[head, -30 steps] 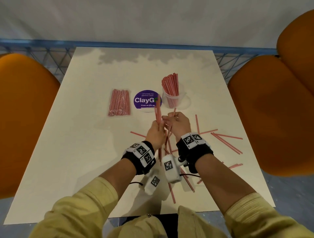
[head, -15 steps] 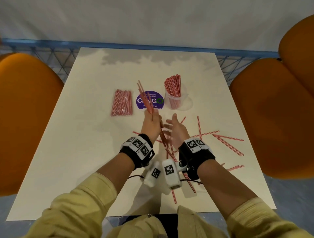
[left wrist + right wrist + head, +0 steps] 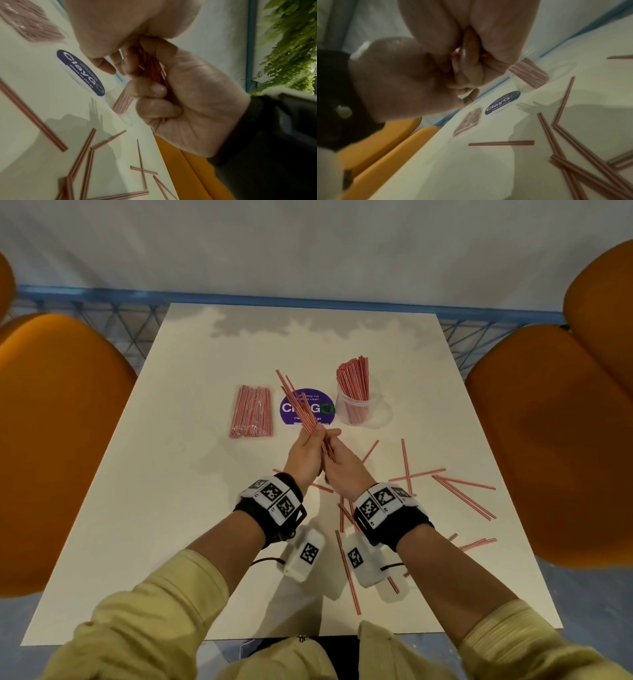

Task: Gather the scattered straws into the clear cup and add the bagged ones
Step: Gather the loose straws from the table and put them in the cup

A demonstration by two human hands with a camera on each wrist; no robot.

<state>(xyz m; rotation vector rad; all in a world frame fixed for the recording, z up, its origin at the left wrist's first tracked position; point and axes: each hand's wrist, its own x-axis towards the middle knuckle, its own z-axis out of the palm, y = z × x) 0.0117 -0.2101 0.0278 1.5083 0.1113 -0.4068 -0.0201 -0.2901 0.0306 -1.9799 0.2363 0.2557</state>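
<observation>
A bunch of red-striped straws (image 3: pixel 296 402) slants up and to the left above the table. My left hand (image 3: pixel 306 441) grips its lower part. My right hand (image 3: pixel 334 448) presses in from the right, and in the left wrist view its fingers (image 3: pixel 150 88) curl round the same straws (image 3: pixel 152 65). The clear cup (image 3: pixel 358 414) stands upright just right of the hands, with many straws in it. The bagged straws (image 3: pixel 251 412) lie flat to the left. Several loose straws (image 3: pixel 462 494) are scattered on the table right of and under my wrists.
A purple round sticker (image 3: pixel 322 409) lies between bag and cup, partly behind the held straws. Orange chairs stand at the left (image 3: pixel 51 440) and right (image 3: pixel 548 440) of the white table (image 3: pixel 171 508). A blue rail (image 3: pixel 308 299) runs behind the table's far edge.
The bunch went from upright to slanting up-left in my left hand. My right hand opened beside it half a second ago and has now closed against it.
</observation>
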